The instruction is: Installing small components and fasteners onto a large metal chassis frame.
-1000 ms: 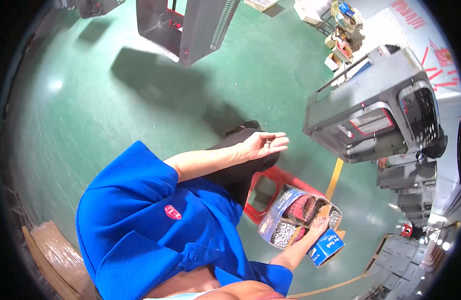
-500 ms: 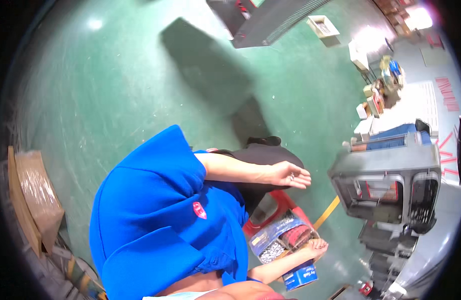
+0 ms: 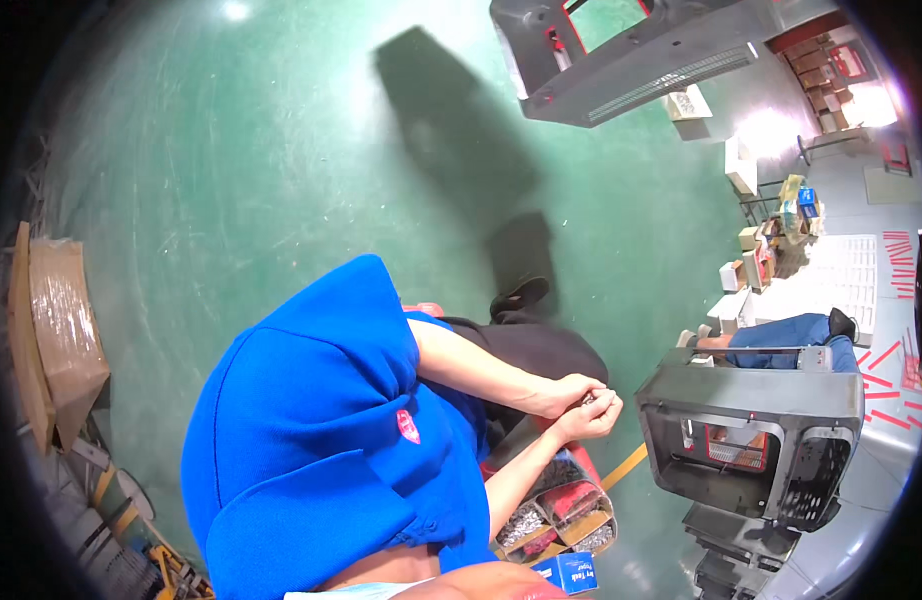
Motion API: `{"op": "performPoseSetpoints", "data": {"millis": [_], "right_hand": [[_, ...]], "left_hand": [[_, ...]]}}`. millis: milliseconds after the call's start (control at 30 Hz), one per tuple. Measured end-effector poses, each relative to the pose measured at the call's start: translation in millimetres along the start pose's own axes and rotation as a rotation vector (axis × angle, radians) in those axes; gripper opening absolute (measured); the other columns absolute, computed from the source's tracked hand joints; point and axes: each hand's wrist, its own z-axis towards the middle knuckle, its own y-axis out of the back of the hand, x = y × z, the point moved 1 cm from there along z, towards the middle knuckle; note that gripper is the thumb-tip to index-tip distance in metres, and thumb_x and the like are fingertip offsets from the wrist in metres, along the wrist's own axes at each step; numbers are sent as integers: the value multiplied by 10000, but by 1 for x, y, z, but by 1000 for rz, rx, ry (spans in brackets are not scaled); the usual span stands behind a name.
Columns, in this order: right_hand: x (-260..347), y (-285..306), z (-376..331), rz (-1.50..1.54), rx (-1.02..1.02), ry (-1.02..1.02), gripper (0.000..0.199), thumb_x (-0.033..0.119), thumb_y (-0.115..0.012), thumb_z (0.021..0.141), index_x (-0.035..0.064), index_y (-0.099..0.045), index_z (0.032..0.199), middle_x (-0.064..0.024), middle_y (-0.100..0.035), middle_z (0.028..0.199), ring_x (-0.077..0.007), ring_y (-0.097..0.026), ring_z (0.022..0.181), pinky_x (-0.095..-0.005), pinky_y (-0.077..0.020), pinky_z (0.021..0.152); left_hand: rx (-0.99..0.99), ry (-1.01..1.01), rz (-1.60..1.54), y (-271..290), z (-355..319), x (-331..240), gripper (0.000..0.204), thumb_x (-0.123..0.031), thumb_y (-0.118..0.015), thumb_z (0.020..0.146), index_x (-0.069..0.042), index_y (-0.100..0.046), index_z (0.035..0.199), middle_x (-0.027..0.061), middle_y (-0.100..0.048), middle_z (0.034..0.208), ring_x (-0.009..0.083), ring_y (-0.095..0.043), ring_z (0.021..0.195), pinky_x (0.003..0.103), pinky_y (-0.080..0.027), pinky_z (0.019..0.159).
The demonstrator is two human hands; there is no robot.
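grey housing (image 3: 751,440) right, green floor (image 3: 281,180) open

Floor (image 3: 281,180) is green coated concrete, semi-glossy, w/ light glare and fine scuffs. Shirt (image 3: 311,440) is bright blue cloth, matt, soft folds; trousers (image 3: 541,350) are black cloth, matt. Grey housing (image 3: 751,430) beside the hands looks like moulded plastic or painted sheet metal, can't tell which, smooth satin finish; same for the big grey frame (image 3: 631,50) up top. Compartment tray (image 3: 561,510) holds small shiny metal screws, bare steel look. Small blue box (image 3: 571,572) is printed card, slight sheen. Carton (image 3: 66,330) at left is brown cardboard under glossy clear wrap.
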Motion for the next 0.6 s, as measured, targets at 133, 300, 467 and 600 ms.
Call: {"op": "performPoseSetpoints", "data": {"millis": [133,300,467,600], "right_hand": [[0,-2,-14,-18,-48,-79,250,172,-495,873,-7,-537,704,-79,-541,684,-179,-525,604,-315,-443,550],[24,-8,-9,-6,-28,108,252,188,-528,876,-19,-550,735,-119,-558,741,-246,-554,685,-349,-448,621],[13,2,-16,-55,-6,27,224,149,-509,884,2,-512,716,-112,-541,708,-246,-537,655,-354,-422,592],[10,4,-19,-23,-5,35,186,126,-504,884,-1,-534,752,-110,-545,695,-245,-548,642,-353,-427,588]], "left_hand": [[-22,-12,19,17,4,5,135,-133,-520,853,-81,-547,732,28,-568,712,136,-547,697,309,-457,647],[2,61,28,9,-16,-14,88,-130,-556,835,-67,-579,779,42,-586,772,146,-568,735,298,-470,684],[-82,80,150,11,-25,-3,150,-190,-511,892,-66,-594,876,17,-601,858,118,-568,782,284,-470,722],[-25,131,176,13,-31,4,154,-184,-509,907,-60,-599,898,29,-611,884,127,-575,805,290,-475,737]]}}
